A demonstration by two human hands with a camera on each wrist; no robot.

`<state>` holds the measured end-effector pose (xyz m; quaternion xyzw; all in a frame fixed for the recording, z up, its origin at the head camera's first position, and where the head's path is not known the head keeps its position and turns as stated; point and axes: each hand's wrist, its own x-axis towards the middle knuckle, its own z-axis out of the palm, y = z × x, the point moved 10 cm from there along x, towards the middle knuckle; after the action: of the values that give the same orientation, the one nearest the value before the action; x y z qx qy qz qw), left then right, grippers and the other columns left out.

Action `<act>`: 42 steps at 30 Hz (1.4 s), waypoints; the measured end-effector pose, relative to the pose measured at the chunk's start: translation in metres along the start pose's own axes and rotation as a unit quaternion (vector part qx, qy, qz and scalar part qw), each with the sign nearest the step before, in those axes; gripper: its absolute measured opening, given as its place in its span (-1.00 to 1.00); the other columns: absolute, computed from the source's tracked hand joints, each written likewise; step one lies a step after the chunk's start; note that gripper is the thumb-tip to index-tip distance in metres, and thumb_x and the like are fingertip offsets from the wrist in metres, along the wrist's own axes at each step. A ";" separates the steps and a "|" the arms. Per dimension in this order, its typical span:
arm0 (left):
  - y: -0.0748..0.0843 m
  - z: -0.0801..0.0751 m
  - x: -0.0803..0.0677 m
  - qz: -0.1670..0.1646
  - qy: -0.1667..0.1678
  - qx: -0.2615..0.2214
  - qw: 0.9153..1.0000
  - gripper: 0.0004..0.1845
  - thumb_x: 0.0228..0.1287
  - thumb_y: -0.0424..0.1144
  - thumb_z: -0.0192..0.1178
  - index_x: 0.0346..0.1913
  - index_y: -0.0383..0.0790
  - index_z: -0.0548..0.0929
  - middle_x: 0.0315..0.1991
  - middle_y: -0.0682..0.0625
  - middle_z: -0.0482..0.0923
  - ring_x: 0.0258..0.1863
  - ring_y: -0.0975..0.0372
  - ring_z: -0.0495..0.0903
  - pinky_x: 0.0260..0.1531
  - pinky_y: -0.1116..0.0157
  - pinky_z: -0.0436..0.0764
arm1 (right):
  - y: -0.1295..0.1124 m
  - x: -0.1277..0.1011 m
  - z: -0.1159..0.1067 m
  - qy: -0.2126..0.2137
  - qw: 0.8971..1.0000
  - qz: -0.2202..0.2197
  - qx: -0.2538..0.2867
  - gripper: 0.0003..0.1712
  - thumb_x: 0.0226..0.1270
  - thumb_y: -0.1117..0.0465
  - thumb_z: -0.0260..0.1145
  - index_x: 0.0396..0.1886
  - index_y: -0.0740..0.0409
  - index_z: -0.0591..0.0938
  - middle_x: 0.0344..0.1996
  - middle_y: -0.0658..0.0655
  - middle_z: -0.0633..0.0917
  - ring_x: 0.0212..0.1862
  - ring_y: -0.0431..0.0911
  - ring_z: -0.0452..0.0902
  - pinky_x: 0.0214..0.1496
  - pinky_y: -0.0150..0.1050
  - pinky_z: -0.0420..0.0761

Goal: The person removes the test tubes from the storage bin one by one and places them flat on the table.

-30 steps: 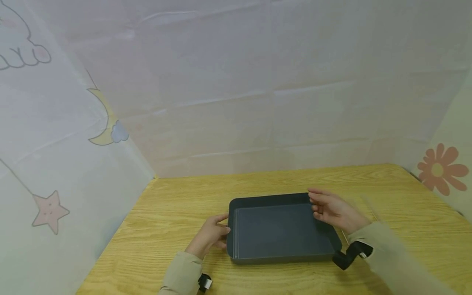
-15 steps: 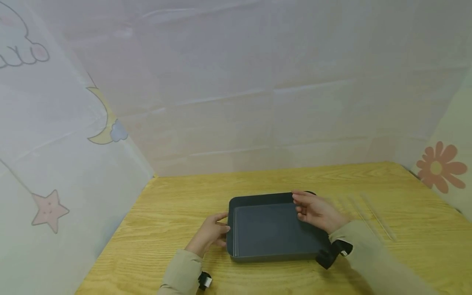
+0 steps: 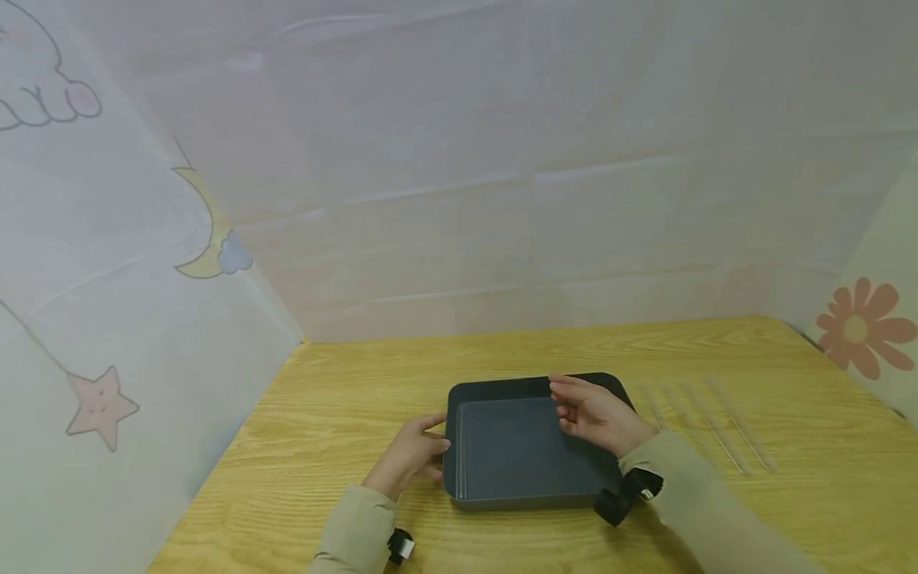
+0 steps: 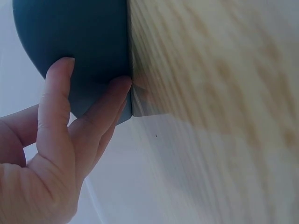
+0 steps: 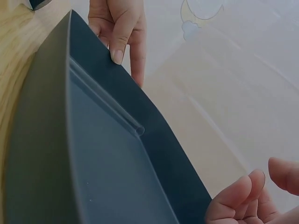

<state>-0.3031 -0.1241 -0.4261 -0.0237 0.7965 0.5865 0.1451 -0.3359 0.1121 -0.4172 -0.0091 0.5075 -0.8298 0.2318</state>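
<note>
Bracing the dark tray (image 3: 502, 470), lower centre of the head view, on the wooden table (image 3: 344, 383). Left hand (image 3: 409, 456) presses straight fingers (image 4: 56, 107) against the tray's outer left wall; nothing clasped. Right hand (image 3: 591, 414) hovers over the tray's right half, fingers relaxed and spread, holding nothing, though whether it touches the far rim I cannot tell. One clear tube (image 5: 105, 100) lies inside along the left wall. More clear tubes (image 3: 706, 426) lie on the table just right of the tray, hard to count.

Judgement: one tube is in and the right hand is empty between transfers. Next move likely calls for a reach right and a light pinch; tubes are thin, near-transparent and may roll. Left hand should hold the tray steady.
</note>
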 end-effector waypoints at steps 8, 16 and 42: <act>0.003 -0.001 -0.001 0.017 0.002 0.010 1.000 -0.43 0.36 -0.54 0.05 0.41 -0.45 0.25 0.00 -0.37 0.57 -0.21 0.04 0.68 -0.62 0.32 0.62 | 0.011 0.006 0.015 0.003 1.000 0.024 -0.014 -0.55 0.54 0.25 0.07 0.34 0.16 0.25 -0.41 -0.07 0.57 -0.43 -0.21 0.42 -0.32 -0.34 0.47; 0.003 -0.002 -0.001 0.018 0.006 0.013 1.000 -0.43 0.35 -0.54 0.06 0.41 -0.45 0.26 0.05 -0.43 0.53 -0.20 0.02 0.68 -0.63 0.32 0.62 | 0.024 0.014 0.032 -0.013 0.995 0.058 -0.085 -0.30 0.52 0.29 0.07 0.51 0.33 0.00 -0.32 0.00 0.55 -0.36 -0.18 0.46 -0.28 -0.30 0.49; 0.003 -0.001 -0.001 0.010 0.002 0.004 1.000 -0.43 0.35 -0.54 0.06 0.41 -0.48 0.25 -0.02 -0.37 0.59 -0.21 0.03 0.68 -0.63 0.34 0.61 | 0.061 0.037 0.068 -0.028 0.977 0.143 -0.156 -0.39 0.52 0.32 0.02 0.45 0.45 0.11 0.30 0.55 0.29 0.31 0.36 0.26 0.19 0.29 0.37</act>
<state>-0.3025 -0.1239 -0.4227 -0.0162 0.7994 0.5846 0.1374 -0.3286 0.0172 -0.4442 0.0041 0.6199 -0.6983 0.3579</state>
